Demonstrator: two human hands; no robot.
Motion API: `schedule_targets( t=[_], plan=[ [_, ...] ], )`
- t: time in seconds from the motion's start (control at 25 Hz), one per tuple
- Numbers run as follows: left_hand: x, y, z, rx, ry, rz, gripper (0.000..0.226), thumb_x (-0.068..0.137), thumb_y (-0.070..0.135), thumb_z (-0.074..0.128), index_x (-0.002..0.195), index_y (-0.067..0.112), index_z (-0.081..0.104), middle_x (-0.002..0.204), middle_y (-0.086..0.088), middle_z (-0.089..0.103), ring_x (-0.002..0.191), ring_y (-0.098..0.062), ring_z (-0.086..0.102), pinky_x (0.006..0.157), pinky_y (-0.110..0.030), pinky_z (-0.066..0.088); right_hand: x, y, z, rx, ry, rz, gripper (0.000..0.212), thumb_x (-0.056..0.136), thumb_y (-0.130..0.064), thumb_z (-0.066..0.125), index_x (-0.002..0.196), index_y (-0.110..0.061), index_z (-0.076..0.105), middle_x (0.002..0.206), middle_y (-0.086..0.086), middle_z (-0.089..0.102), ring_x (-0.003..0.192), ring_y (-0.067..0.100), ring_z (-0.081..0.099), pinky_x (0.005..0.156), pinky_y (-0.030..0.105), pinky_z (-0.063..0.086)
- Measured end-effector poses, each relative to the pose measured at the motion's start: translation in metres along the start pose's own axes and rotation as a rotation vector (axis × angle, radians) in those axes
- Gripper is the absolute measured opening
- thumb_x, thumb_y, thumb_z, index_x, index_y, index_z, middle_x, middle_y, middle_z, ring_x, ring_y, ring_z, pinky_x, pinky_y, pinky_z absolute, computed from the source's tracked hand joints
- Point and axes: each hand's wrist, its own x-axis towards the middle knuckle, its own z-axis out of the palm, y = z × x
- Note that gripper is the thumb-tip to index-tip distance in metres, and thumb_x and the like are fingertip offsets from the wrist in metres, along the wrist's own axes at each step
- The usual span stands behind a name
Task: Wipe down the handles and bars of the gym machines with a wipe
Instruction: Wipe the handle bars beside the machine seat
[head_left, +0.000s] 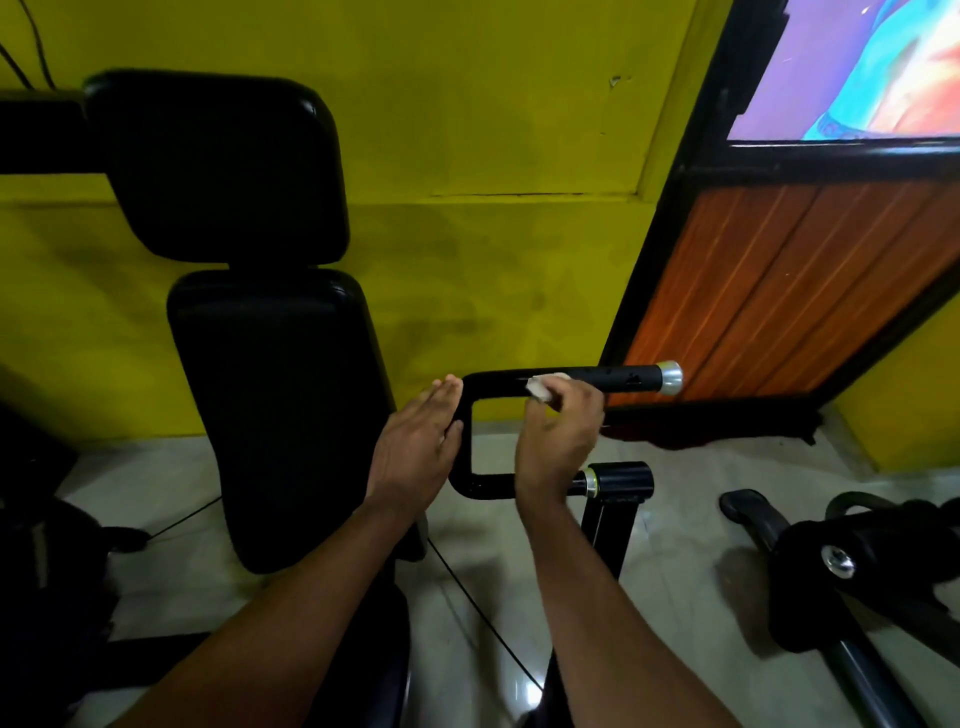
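On the black U-shaped metal bar (613, 378), the white wipe (540, 389) pinched by the right hand (558, 431) should be wrapped round, left hand (415, 441) held flat.

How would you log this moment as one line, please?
wiping | right hand: wipe on handle | left hand: flat on bar

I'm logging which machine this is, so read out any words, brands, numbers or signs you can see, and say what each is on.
No text can be read anywhere in this view.
The handle bar, which the right hand wipes with the wipe: no label or marking shows.
The back pads: plain black, no logo.
The colourful picture at upper right: shapes only, no letters.
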Motion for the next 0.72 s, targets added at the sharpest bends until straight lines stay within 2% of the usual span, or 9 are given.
schedule_targets(
  t=[0.12,0.16,0.24,0.28,0.36,0.4,0.52,0.64,0.72],
  plan=[
    [0.001,0.000,0.001,0.008,0.001,0.027,0.050,0.098,0.020,0.054,0.146,0.011,0.043,0.150,-0.004,0.043,0.139,-0.018,0.039,0.107,-0.034,0.036,0.007,0.018,-0.011,-0.246,-0.356,-0.474,0.014,0.088,-0.010,0.066,0.101,-0.007,0.071,0.106,0.009,0.062,0.103,0.025,0.050,0.089,0.029,0.041],
    [0.002,-0.001,0.001,0.011,-0.001,0.029,0.050,0.098,0.020,0.053,0.146,0.011,0.042,0.150,-0.004,0.043,0.139,-0.018,0.039,0.107,-0.033,0.036,0.008,0.020,-0.012,-0.299,-0.366,-0.495,0.017,0.088,-0.011,0.066,0.103,-0.007,0.071,0.106,0.010,0.062,0.103,0.027,0.050,0.089,0.030,0.042],
    [0.003,0.000,0.000,0.016,0.003,0.036,0.049,0.099,0.021,0.051,0.146,0.011,0.042,0.150,-0.004,0.043,0.139,-0.018,0.039,0.107,-0.035,0.037,0.007,0.016,-0.008,-0.321,-0.274,-0.350,0.019,0.090,-0.011,0.065,0.107,-0.005,0.071,0.107,0.011,0.062,0.105,0.026,0.050,0.091,0.032,0.044],
    [0.004,0.000,-0.001,0.023,0.001,0.042,0.049,0.099,0.021,0.051,0.146,0.011,0.042,0.150,-0.004,0.043,0.139,-0.018,0.039,0.106,-0.036,0.038,0.008,0.014,-0.006,-0.334,-0.286,-0.355,0.020,0.090,-0.010,0.065,0.108,-0.003,0.070,0.108,0.012,0.061,0.107,0.024,0.051,0.092,0.032,0.045],
    [0.007,0.002,-0.002,0.032,-0.014,0.051,0.049,0.099,0.021,0.051,0.146,0.012,0.042,0.151,-0.003,0.042,0.141,-0.018,0.037,0.108,-0.036,0.037,0.015,0.012,-0.007,-0.432,-0.402,-0.536,0.023,0.091,-0.013,0.063,0.110,-0.002,0.069,0.111,0.013,0.063,0.108,0.024,0.055,0.092,0.033,0.048],
    [0.008,0.003,-0.002,0.034,-0.014,0.056,0.049,0.099,0.021,0.052,0.146,0.012,0.041,0.151,-0.003,0.041,0.141,-0.018,0.036,0.109,-0.035,0.035,0.021,0.011,-0.009,-0.469,-0.428,-0.552,0.024,0.091,-0.014,0.060,0.110,-0.002,0.070,0.111,0.014,0.065,0.106,0.026,0.058,0.091,0.034,0.049],
    [0.010,0.006,-0.002,0.033,-0.005,0.062,0.049,0.099,0.019,0.052,0.146,0.011,0.042,0.150,-0.004,0.042,0.141,-0.018,0.037,0.109,-0.032,0.033,0.035,-0.003,-0.014,-0.545,-0.402,-0.365,0.022,0.089,-0.008,0.061,0.110,-0.004,0.069,0.110,0.013,0.066,0.100,0.028,0.062,0.083,0.035,0.050],
    [0.012,0.006,0.000,0.026,-0.008,0.063,0.049,0.099,0.021,0.051,0.146,0.011,0.041,0.151,-0.004,0.042,0.141,-0.018,0.037,0.110,-0.034,0.034,0.052,-0.005,-0.024,-0.726,-0.602,-0.555,0.031,0.082,-0.002,0.066,0.113,-0.005,0.065,0.113,0.014,0.065,0.102,0.032,0.062,0.084,0.039,0.050],
    [0.013,0.006,0.001,0.019,-0.001,0.064,0.048,0.099,0.021,0.050,0.146,0.011,0.042,0.151,-0.004,0.042,0.141,-0.018,0.037,0.110,-0.033,0.033,0.068,-0.011,-0.028,-0.757,-0.625,-0.407,0.032,0.088,-0.002,0.059,0.119,-0.011,0.060,0.112,0.011,0.063,0.100,0.030,0.060,0.082,0.039,0.048]
  ],
)
